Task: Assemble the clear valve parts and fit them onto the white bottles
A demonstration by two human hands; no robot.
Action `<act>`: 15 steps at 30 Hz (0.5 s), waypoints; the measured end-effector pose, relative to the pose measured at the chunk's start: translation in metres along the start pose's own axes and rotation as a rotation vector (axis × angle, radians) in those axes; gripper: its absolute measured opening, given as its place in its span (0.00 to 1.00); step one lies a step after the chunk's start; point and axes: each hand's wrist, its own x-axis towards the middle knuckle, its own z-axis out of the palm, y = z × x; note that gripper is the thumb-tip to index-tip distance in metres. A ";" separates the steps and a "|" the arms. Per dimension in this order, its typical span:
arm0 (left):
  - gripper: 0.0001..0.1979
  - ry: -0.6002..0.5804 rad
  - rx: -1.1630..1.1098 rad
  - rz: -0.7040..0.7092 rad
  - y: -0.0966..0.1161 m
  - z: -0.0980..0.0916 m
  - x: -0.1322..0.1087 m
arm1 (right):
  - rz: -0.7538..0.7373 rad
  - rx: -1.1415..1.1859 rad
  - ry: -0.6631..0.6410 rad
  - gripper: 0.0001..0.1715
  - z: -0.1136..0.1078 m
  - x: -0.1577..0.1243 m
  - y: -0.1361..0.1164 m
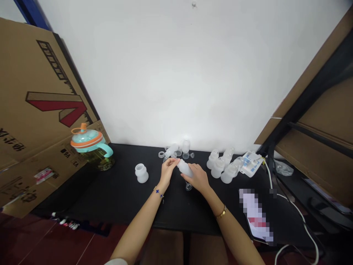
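My right hand (199, 178) is wrapped round a translucent white baby bottle (185, 168), tilted with its neck toward the upper left. At that neck, the thumb and fingertips of my left hand (167, 170) are pinched together against the rim. Whether they hold a small part there is too small to tell. Below the held bottle, partly hidden by my right hand, lies a small clear round piece (188, 186). An open white bottle (141, 173) stands to the left of my left hand. Behind my hands lie several clear and whitish bottle parts (172, 150).
Several white bottles with clear tops (217, 167) stand at the right, beside a white and blue packet (251, 163). A phone (256, 217) lies near the front, with a white cable (300, 213) beyond it. A large lidded jug (93, 149) stands left, against a cardboard box (35, 110).
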 end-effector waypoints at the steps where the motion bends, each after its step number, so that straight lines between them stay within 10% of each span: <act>1: 0.14 -0.002 0.001 -0.001 0.000 0.000 0.000 | 0.004 0.000 -0.003 0.25 0.000 0.000 0.000; 15: 0.13 -0.025 -0.001 0.013 -0.005 -0.004 0.002 | 0.009 0.000 -0.005 0.26 0.000 0.000 0.000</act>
